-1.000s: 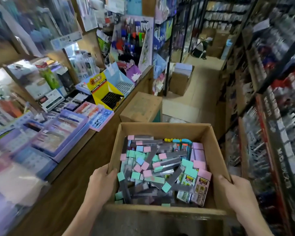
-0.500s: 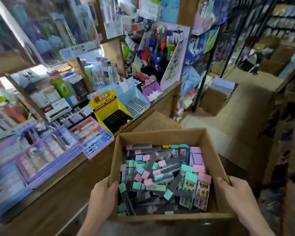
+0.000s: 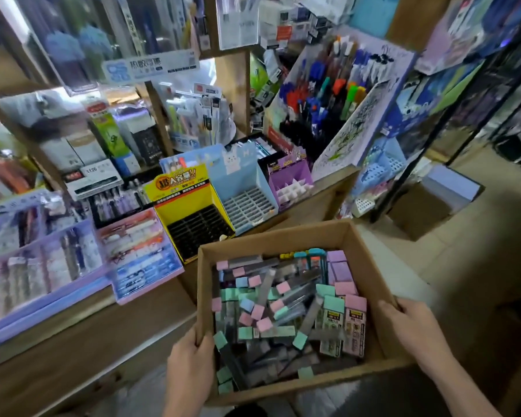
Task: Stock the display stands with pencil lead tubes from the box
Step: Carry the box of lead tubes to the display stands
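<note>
Both hands carry the cardboard box [image 3: 355, 236] in front of the bench [image 3: 73, 335]. The left hand [image 3: 190, 361] is clamped on the box's left wall near its near-left corner, thumb hooked over the rim to the inside; the right hand [image 3: 412, 323] is wrapped around the right wall near the near-right corner. The pencil lead tubes [image 3: 271, 308] lie in a loose, crisscrossed heap inside the box, with pink, mint and blue caps pointing every way, and a few boxed packs [image 3: 345, 326] stand along the right wall.

The display stands sit toward the bench's front edge: a yellow stand [image 3: 190, 218] with a dark grid of slots, a light blue stand [image 3: 244, 197] beside it to the right, and a small purple stand [image 3: 289, 182] further right. The box's far-left corner hangs just beside the yellow stand, apparently not touching it.

The main risk, as I judge it, is the box: nothing visibly supports it, so freeing one hand to pick a tube could tip it and spill the heap. Its corner could also knock the light stands along the bench edge. The tangled tubes may drag neighbours out when one is lifted
</note>
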A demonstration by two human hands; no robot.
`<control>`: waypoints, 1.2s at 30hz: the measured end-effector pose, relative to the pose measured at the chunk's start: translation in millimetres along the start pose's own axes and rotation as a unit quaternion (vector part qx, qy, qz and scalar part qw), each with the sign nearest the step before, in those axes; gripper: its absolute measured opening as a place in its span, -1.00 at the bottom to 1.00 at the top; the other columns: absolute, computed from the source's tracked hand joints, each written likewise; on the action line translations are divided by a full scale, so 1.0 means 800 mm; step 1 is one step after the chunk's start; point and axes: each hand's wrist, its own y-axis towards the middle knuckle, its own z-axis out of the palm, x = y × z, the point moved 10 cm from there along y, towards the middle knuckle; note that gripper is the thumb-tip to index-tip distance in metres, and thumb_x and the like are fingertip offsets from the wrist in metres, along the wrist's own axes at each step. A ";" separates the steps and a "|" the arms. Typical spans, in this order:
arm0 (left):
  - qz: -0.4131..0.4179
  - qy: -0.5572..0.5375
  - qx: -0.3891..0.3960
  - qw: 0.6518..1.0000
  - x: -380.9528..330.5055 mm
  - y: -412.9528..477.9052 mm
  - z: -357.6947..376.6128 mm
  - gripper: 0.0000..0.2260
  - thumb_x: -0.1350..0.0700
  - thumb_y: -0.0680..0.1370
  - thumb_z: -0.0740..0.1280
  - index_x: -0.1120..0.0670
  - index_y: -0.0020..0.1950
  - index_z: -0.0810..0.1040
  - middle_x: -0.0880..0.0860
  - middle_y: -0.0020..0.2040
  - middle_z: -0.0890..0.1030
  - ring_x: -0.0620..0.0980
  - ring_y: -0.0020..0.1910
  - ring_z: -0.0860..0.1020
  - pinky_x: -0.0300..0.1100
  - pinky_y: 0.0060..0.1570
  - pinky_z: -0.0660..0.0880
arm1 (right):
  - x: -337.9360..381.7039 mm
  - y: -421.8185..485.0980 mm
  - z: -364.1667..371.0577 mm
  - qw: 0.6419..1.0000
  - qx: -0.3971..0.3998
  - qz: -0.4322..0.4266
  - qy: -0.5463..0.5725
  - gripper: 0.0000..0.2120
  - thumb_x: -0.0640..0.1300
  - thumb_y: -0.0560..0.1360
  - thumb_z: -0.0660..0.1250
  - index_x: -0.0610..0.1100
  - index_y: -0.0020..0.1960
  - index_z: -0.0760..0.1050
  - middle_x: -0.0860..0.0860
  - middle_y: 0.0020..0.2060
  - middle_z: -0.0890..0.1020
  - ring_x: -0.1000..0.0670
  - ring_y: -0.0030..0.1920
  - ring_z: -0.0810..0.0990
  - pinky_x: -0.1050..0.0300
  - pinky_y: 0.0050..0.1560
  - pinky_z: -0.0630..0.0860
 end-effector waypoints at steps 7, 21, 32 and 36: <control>-0.076 -0.025 -0.068 0.994 -0.007 0.016 0.042 -0.84 0.10 0.61 0.32 0.06 -0.14 0.62 0.09 -0.32 0.61 0.04 -0.31 0.56 -0.13 -0.34 0.39 | 0.035 0.119 0.018 0.997 0.049 -0.047 -0.049 -0.64 -0.05 0.62 0.35 -0.15 -0.32 0.59 -0.06 -0.40 0.63 -0.09 -0.30 0.60 0.08 -0.31 0.42; -0.146 -0.063 -0.182 0.970 0.009 0.019 0.130 -0.76 0.10 0.57 0.31 0.16 -0.26 0.57 -0.02 -0.49 0.58 -0.14 -0.58 0.50 -0.23 -0.60 0.37 | 0.045 0.302 0.097 0.975 0.157 -0.149 -0.047 -0.61 -0.03 0.57 0.36 -0.27 -0.32 0.50 -0.17 -0.46 0.56 -0.16 -0.39 0.53 0.01 -0.34 0.38; -0.123 -0.062 -0.172 0.975 0.039 0.070 0.142 -0.77 0.07 0.60 0.32 0.06 -0.25 0.54 0.08 -0.39 0.62 -0.05 -0.49 0.56 -0.09 -0.49 0.48 | 0.048 0.304 0.125 0.980 0.181 -0.087 -0.008 -0.78 -0.07 0.58 0.37 -0.15 -0.16 0.67 -0.10 -0.28 0.70 -0.10 -0.21 0.62 0.01 -0.21 0.45; -0.117 -0.078 -0.170 0.975 0.046 0.080 0.155 -0.77 0.12 0.62 0.32 0.03 -0.25 0.56 0.11 -0.41 0.59 -0.03 -0.49 0.51 -0.12 -0.51 0.42 | 0.039 0.314 0.137 0.980 0.185 -0.064 -0.031 -0.85 -0.09 0.57 0.39 -0.10 -0.10 0.69 -0.07 -0.22 0.71 -0.09 -0.14 0.63 -0.05 -0.07 0.53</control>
